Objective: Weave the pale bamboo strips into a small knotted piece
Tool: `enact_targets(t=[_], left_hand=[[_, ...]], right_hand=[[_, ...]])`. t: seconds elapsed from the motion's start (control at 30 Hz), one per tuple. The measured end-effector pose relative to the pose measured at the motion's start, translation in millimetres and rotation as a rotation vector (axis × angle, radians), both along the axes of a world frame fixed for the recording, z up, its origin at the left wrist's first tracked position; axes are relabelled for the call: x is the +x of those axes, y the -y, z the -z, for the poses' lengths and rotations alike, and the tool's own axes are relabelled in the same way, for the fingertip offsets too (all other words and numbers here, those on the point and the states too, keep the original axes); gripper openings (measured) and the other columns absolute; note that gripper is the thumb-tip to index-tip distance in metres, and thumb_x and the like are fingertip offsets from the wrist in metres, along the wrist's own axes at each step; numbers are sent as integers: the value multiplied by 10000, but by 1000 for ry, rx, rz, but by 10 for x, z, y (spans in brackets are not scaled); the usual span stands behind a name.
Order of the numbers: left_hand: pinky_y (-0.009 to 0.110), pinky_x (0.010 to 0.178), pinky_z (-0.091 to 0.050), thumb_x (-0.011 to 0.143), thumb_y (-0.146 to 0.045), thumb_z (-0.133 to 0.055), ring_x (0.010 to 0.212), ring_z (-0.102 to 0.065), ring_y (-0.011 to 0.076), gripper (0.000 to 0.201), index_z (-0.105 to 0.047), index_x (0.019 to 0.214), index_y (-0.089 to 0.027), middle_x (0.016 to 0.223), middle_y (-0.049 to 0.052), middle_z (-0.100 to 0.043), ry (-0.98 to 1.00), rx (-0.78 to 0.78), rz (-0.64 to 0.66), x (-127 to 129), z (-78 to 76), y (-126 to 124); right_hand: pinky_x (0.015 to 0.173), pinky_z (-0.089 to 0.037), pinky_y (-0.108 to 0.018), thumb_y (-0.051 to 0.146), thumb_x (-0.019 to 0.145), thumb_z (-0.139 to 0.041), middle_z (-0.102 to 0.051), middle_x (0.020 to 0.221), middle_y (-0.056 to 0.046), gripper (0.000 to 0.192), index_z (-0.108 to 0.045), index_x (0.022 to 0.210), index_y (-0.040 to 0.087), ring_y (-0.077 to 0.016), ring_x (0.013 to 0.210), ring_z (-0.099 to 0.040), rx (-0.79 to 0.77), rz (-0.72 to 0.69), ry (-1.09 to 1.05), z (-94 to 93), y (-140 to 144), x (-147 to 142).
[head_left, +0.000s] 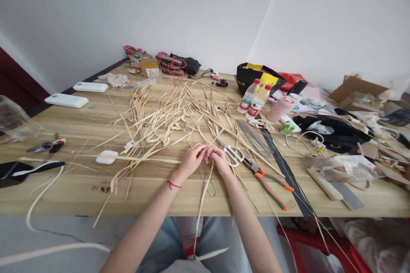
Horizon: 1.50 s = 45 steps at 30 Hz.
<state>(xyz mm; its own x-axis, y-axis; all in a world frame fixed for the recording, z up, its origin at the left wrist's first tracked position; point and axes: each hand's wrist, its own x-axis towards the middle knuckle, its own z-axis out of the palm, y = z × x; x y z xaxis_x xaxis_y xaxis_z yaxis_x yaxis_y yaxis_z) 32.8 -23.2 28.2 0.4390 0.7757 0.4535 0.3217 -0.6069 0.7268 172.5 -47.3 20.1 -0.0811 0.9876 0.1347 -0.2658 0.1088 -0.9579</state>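
**A:** Where is the strip relative to your hands?

**B:** Your left hand [191, 160] and right hand [218, 158] meet at the near middle of the wooden table [73, 187], fingertips touching each other. The pale straw strip [203, 198] is pinched right where they meet. From there it hangs down toward you, passing between your wrists, over the table's near edge and on toward your lap.

**A:** Which way does it run?

**B:** Its long axis runs nearly straight from the fingers back toward your body, leaning slightly to your left as it drops. Below the table edge it bends, and its loose end points off to your right above your jeans.

**A:** How are your hands closed?

**B:** Both are curled, fingers drawn together on the top of the strip; neither is spread. The left wrist wears a thin red string [173, 185]. Exactly which fingers press the strip is too small to tell.

**A:** What lies around them?

**B:** Just beyond your fingers sprawls a loose heap of straw strips [160, 119], pointing every way across the table's middle. Just to the right of your right hand lie white-handled scissors [233, 154], and beside those, orange-handled pliers [267, 179], handles pointing toward the near right. A long dark ruler [285, 170] lies further right. Two plastic bottles [254, 96] stand farther back on the right. A small white case [106, 157] sits well off to your left.
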Motion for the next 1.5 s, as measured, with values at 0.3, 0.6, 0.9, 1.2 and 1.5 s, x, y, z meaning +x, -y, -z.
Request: enact_targets(t=[0.3,0.6,0.9,1.2,1.5], left_hand=[[295,754,-461,918,-191,-362,828,-577,152,233,-560,1041,-218,959,51,-562,-158,34,-4,-8,-9,44],[279,714,-457,901,-185,-385,781,-565,146,165,-548,886,-203,849,26,-577,-80,37,-96,10,37,17],[266,699,-444,900,-230,-413,735,-549,133,159,-560,847,-200,794,11,-579,4,-20,-69,-1,-4,29],[278,702,-441,891,-238,-428,738,-548,144,170,-563,798,-195,785,17,-573,-69,13,-27,-12,-31,37],[250,670,-453,885,-296,-433,713,-568,131,209,-604,846,-182,783,15,-617,60,-162,14,4,24,17]], right_hand=[[546,-433,-279,197,663,-509,-584,548,3,117,-592,583,189,-142,503,-523,25,60,39,0,9,12],[518,-456,-288,220,670,-525,-625,549,-8,132,-647,630,189,-154,485,-552,-28,80,26,58,-12,8],[593,-478,-304,262,706,-543,-630,609,-4,97,-593,652,199,-171,573,-583,9,54,5,38,-4,16],[635,-474,-265,357,669,-697,-618,660,15,207,-595,730,188,-135,623,-577,-16,275,83,99,-70,-3],[671,-484,-275,318,593,-763,-656,686,-1,219,-644,698,168,-138,646,-602,-52,284,20,195,-119,80]])
